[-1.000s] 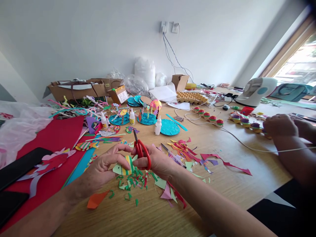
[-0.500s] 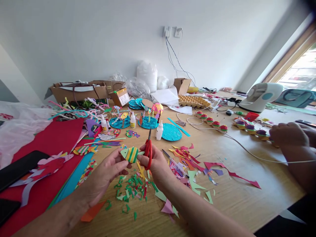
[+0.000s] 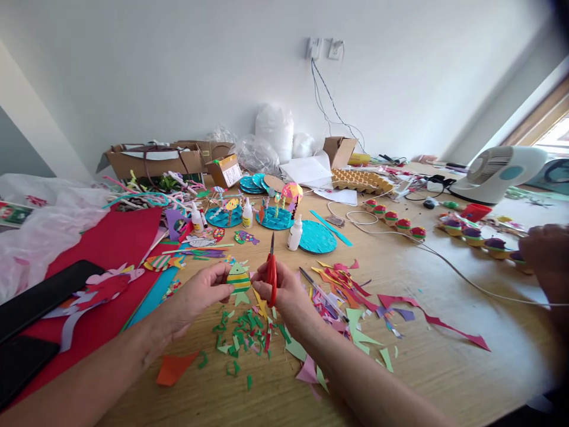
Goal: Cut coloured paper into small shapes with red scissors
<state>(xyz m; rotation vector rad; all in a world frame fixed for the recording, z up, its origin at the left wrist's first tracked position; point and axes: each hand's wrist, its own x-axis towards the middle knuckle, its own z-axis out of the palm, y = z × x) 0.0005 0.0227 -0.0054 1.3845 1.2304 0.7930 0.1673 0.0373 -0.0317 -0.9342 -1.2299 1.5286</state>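
Head view: striped paper fish [image 3: 239, 280] is just beyond green scraps [image 3: 247, 330], pinched in L hand [image 3: 199, 295]; prob. v. light, bends easily, best held by body edge, not tail. R hand [image 3: 288, 298] grips scissors [image 3: 272, 276].
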